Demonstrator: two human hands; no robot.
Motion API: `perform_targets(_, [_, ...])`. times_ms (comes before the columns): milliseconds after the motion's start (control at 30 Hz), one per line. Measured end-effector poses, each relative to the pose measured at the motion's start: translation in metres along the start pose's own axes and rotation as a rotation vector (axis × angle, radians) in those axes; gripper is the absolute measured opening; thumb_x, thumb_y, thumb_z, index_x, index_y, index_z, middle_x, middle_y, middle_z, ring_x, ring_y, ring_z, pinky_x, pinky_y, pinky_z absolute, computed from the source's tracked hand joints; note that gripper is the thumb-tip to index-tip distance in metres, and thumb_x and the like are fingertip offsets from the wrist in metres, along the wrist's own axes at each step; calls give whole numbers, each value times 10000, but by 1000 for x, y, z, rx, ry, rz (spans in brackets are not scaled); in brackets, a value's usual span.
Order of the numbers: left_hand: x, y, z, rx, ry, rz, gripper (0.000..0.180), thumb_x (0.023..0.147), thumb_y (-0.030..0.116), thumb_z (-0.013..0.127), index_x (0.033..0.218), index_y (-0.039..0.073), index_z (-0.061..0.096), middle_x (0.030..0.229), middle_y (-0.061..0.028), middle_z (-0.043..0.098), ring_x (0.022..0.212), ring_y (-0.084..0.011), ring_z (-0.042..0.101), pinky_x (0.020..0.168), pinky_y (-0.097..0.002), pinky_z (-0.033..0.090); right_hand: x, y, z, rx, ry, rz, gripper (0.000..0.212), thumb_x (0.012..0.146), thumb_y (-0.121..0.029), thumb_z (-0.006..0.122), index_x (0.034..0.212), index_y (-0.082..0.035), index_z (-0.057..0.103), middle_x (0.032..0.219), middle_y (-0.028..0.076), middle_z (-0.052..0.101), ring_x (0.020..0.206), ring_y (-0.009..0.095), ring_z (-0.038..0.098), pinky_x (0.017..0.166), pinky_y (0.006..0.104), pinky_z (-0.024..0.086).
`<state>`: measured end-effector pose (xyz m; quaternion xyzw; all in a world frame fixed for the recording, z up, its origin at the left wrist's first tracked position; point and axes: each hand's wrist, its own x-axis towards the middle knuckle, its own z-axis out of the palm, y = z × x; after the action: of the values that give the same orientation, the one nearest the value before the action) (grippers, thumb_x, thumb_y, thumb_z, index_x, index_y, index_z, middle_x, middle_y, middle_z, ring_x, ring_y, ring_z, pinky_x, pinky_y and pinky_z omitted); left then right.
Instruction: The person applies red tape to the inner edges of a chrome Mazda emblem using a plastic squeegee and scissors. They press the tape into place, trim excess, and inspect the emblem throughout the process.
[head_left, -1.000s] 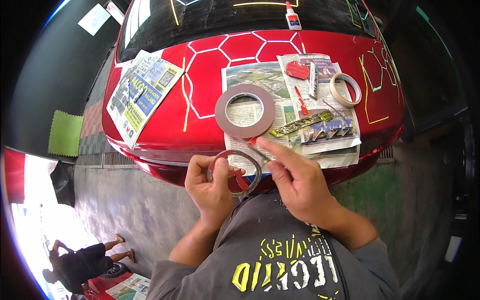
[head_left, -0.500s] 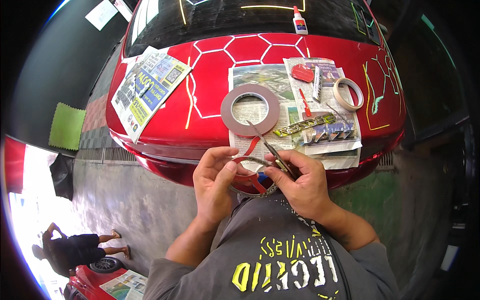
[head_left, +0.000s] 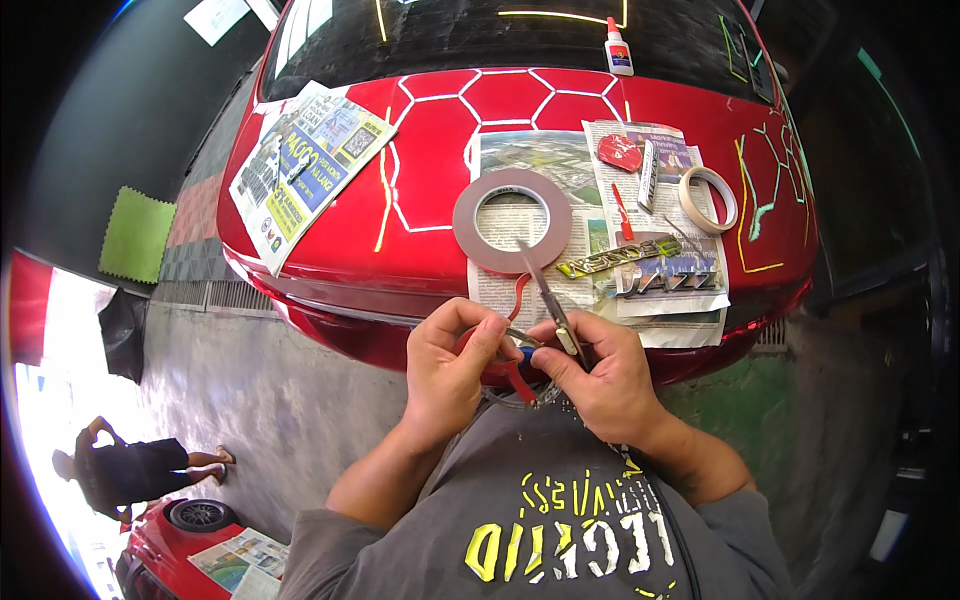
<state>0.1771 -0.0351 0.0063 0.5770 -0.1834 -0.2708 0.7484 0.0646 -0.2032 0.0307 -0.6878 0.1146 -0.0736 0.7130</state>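
Note:
My left hand pinches a curved, chrome-looking trim piece between thumb and fingers, just beyond my shirt front. A red-backed strip of tape hangs at that piece. In my right hand is a pair of scissors, its blades pointing away from me and its handle mostly hidden by my fingers. Something small and blue shows between my hands. A wide grey roll of double-sided tape lies beyond the blade tips, with a red strip running from it toward my hands.
Newspaper covers part of the red car panel. On it rest chrome lettering, a yellow-stained emblem, a red knife and masking tape. A glue bottle stands farther back. Another person is at lower left.
My hands have drawn closer together, and the trim piece has turned in my left fingers. The scissors now point more steeply away. The whole view has shifted slightly.

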Motion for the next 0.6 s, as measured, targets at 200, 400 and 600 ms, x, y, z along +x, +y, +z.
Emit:
perform_targets(200, [3, 4, 3, -370, -72, -127, 379, 1074, 205, 660, 1386, 11, 567, 1057, -91, 689, 972, -225, 732, 822, -371, 615, 4, 4, -1, 274, 63, 88, 202, 1048, -50, 670, 1236, 9, 623, 1059, 57, 731, 980, 104, 721, 845, 239, 568])
perform_targets(400, [3, -1, 16, -390, 64, -84, 271, 1064, 163, 672, 1273, 3, 605, 1049, -106, 703, 969, -234, 741, 801, -371, 635, 8, 11, 2, 392, 60, 86, 167, 1045, -27, 659, 1201, 2, 605, 1065, 52, 710, 1012, 105, 717, 860, 242, 570])
perform_targets(600, [9, 0, 15, -286, 161, -75, 228, 1035, 147, 713, 1193, 15, 616, 927, -95, 704, 804, -189, 732, 648, -336, 632, 8, 11, 1, 263, -63, 75, 163, 1011, 18, 672, 1134, -18, 571, 1055, 52, 700, 1006, 87, 700, 866, 232, 556])
